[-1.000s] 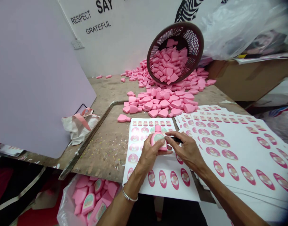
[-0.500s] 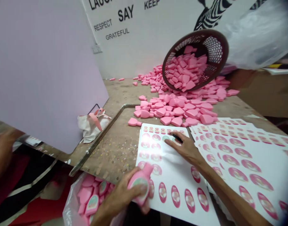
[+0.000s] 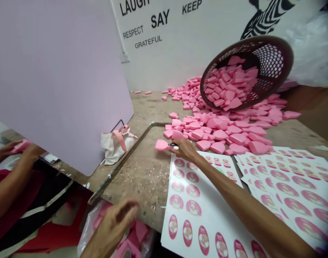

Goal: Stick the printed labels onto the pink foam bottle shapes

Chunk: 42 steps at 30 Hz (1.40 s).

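My right hand [image 3: 184, 149] is closed on a slim black pen-like tool [image 3: 173, 144] above the top left corner of a sticker sheet [image 3: 166, 218]. Its tip is by the neck of a pink bottle-shaped piece [image 3: 161, 145]; whether they touch I cannot tell. Over a clear plastic bag [image 3: 86, 224] at the table's front edge, my left hand [image 3: 112, 220] is empty and slightly blurred, its fingers bent and apart. Several pink pieces [image 3: 133, 245] lie in that bag. Pink and white oval stickers cover the sheet, partly hidden under my right forearm.
A brown basket [image 3: 283, 57] lies tipped over, spilling a heap of pink pieces [image 3: 220, 135]. More sticker sheets [image 3: 284, 186] are stacked at right. A metal bar [image 3: 118, 165], a cloth bag [image 3: 112, 152] and a lilac panel [image 3: 62, 79] stand left. Beyond the panel, a co-worker's hands [image 3: 29, 152] hold a pink piece.
The stickered pink piece has left my left hand, which moved left over the bag. My right hand went from the sheet's stickers up and left to a loose pink piece. The view shifted left.
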Available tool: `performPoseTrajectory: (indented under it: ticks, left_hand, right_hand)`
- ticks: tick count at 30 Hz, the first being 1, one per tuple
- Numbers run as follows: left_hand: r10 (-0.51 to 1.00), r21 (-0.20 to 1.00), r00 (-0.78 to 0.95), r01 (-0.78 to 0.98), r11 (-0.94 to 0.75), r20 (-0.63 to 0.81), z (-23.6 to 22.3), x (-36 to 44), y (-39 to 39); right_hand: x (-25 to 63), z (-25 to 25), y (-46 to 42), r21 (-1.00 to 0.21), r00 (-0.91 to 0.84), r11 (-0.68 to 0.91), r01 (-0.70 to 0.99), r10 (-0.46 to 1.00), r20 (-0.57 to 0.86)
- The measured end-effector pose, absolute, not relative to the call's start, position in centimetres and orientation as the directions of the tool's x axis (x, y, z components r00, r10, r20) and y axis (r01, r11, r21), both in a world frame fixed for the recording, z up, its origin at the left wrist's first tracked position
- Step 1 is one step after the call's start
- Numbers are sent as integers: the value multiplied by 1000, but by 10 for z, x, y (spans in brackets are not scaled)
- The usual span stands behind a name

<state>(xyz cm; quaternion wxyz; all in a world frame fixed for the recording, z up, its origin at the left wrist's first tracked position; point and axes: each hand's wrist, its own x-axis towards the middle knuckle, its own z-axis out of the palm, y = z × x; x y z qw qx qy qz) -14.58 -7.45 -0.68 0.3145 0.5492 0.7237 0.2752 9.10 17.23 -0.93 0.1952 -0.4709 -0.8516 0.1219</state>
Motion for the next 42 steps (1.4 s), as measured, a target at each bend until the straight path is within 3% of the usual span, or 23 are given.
performPoseTrajectory:
  ticks: [3,5,7,9,11,13,15,20,28,35,42]
  left_hand:
    - [984,863,-177,496,99,-11,18,-108,-21]
    - [993,936,53,343,79,-103,20,-79,3]
    - [896,962,365,190,196,-255,13,-48,13]
    - [803,939,502,52,341,-320,3,-20,14]
    - [817,892,457,-99,440,-352,-6,2,12]
    - [830,839,378,-200,506,-410,-12,18,14]
    - [832,813,336,-243,530,-442,-13,30,22]
    - [892,871,291,-254,420,-346,-15,61,47]
    - [945,967,238,-66,245,-223,-35,94,78]
    - [956,985,240,0,172,-167,-42,92,79]
    - [962,987,225,19,157,-157,-46,90,81]
  right_hand:
    - [122,20,128,-435,-674,666,606,720,164]
    - [144,37,97,-549,-795,715,434,590,141]
    - [167,44,75,-644,-783,652,400,608,130]
    - [192,38,65,-720,-670,530,448,732,122]
    - [220,20,66,-747,-458,387,540,880,125]
    - [243,-7,69,-690,-188,247,680,969,162]
    - [258,-33,72,-592,-58,177,786,975,214]
    - [264,-64,72,-471,9,142,871,953,304]
    - [260,-66,80,-332,-7,140,933,928,372]
    - [265,-68,82,-354,-54,189,916,932,357]
    - [260,-70,86,-351,5,152,924,913,409]
